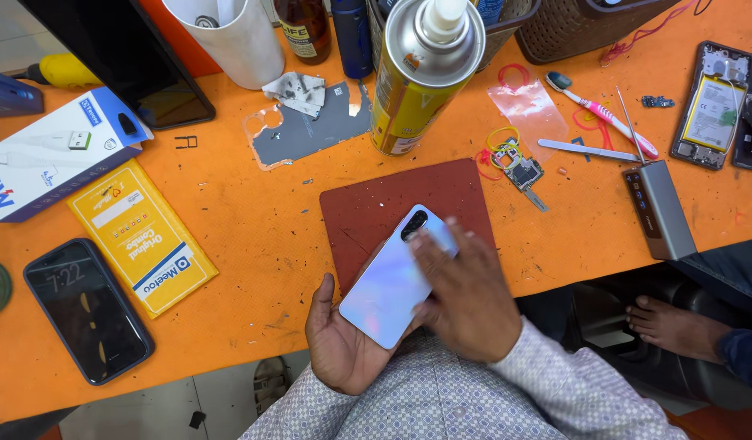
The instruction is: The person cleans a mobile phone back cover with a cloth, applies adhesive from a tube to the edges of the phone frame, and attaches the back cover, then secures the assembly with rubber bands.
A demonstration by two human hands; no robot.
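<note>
Cupped beneath, left hand (pixel 337 342) cradled an iridescent pale-blue slab phone (pixel 396 281) back-up, steadying it while right hand (pixel 465 297) lay flat, fingers extended, pressing its rear.

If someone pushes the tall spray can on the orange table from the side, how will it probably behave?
The spray can stands upright and is tall for its base, so a high push would probably tip it. Its round metal body would then likely roll. Close by lie a grey sheet and a small circuit board, which it might hit.

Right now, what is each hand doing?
Left hand: cupped under the pale iridescent phone, holding it back side up.
Right hand: flat on the phone's back, fingers pressing near the camera; not gripping.
</note>
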